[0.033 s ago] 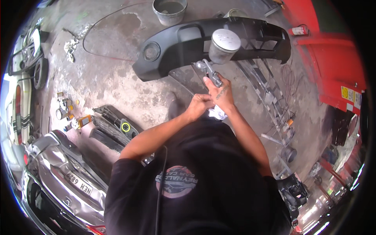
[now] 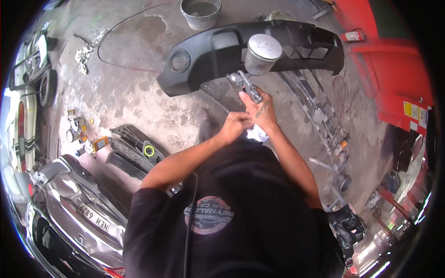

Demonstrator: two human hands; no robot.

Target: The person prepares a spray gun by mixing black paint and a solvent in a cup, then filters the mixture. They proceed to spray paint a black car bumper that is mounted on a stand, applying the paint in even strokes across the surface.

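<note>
Right grip (image 2: pixel 262 112) wraps the spray gun (image 2: pixel 247 86) near the black bumper (image 2: pixel 204 60); left grip (image 2: pixel 236 126) curls beside it, contents unclear. The gun is likely rigid, top-heavy under its cup (image 2: pixel 263 56), best held firmly below.

Silver spray gun (image 2: pixel 247 87) with lidded cup (image 2: pixel 262 55), right hand (image 2: pixel 261 111)

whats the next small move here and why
Probably ease the left hand clear before moving the spray gun. Its fingers are bunched close beside the right hand, which grips the gun, and the gun's front seems to point roughly toward the black bumper.
</note>
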